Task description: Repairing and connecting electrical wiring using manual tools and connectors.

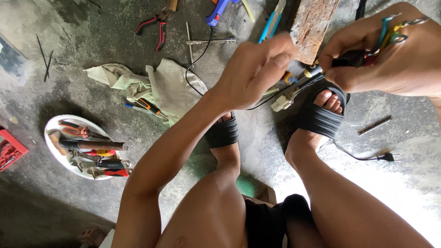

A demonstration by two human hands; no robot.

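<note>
Head view shows the wire bundle held above the feet, its long axis running left to right between the hands: left hand pinches its left end, right hand is closed on its black sleeve end, nearly meeting.

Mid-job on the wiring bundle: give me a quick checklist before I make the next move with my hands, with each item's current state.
1. Left hand pinching the wire ends: ok.
2. Right hand holding the black part of the wire bundle: ok.
3. Ring terminals kept over the right hand, not dangling: ok.
4. White connector hanging free below the hands: ok, though its seating cannot be told.
5. Power plug lying loose on the concrete floor, in no socket: ok.
6. Joint between the hands properly seated: cannot tell.
</note>
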